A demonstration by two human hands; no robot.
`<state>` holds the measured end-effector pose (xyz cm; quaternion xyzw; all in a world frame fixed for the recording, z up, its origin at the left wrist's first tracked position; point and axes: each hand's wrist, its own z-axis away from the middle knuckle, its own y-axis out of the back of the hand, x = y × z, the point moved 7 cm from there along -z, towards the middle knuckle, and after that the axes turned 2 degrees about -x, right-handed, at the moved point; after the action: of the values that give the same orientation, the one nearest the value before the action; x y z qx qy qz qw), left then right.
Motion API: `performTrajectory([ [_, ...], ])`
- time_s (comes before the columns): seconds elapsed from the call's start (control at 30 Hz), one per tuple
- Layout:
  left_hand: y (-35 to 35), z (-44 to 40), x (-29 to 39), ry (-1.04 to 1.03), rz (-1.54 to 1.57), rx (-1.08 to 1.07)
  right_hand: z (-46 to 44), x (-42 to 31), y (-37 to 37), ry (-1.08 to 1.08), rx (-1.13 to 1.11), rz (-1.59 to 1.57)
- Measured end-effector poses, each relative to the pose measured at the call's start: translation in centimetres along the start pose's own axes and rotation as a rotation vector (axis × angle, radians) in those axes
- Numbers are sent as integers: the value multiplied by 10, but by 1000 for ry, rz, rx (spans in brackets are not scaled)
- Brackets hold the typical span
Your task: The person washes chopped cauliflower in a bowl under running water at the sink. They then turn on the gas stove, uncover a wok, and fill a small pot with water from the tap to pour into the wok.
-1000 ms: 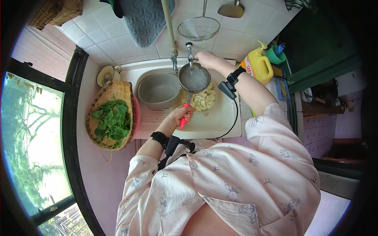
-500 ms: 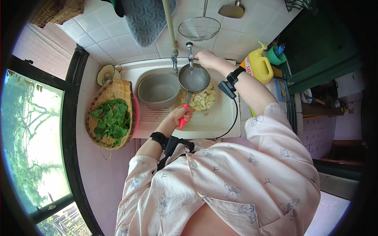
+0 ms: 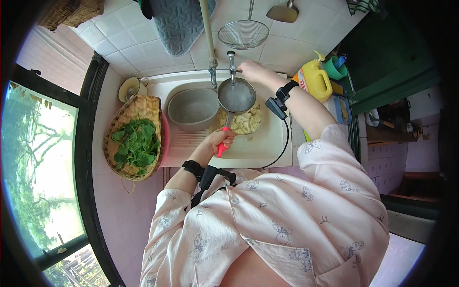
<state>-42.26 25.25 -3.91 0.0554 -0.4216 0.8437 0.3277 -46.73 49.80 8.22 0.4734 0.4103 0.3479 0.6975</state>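
My left hand (image 3: 221, 139) is wrapped round the red handle (image 3: 223, 149) of a small round metal pan (image 3: 236, 95), held level over the sink. Water from the right-hand tap (image 3: 232, 69) falls into the pan, and its surface looks cloudy. With closed fingers my right hand (image 3: 249, 71) holds the tap's lever. Below the pan, pale chopped pieces (image 3: 247, 123) lie in a round container, partly hidden by the pan. A grey oval basin (image 3: 192, 109) stands to the left of the pan.
Left of the sink (image 3: 272, 150), a woven basket (image 3: 114, 148) of green leaves (image 3: 136, 143) rests over a pink basin (image 3: 166, 138). A yellow bottle (image 3: 315, 81) and a green cup (image 3: 335, 69) stand at the right. A wire strainer (image 3: 243, 34) hangs above the taps.
The view has shifted very slightly. Both hands keep their places, and water is still running into the pan.
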Motion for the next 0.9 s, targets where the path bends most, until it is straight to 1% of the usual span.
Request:
performTrajectory([
  [0.67, -1, 0, -3, 2, -9, -7, -7, 10, -6, 51, 37, -23],
  [0.73, 1, 2, -5, 0, -15, 23, -8, 11, -7, 59, 38, -20],
  [0.83, 2, 1, -5, -8, -7, 16, -10, 16, -15, 109, 36, -10],
  [0.9, 3, 1, -7, -9, -3, 8, -5, 12, -7, 215, 182, -40],
])
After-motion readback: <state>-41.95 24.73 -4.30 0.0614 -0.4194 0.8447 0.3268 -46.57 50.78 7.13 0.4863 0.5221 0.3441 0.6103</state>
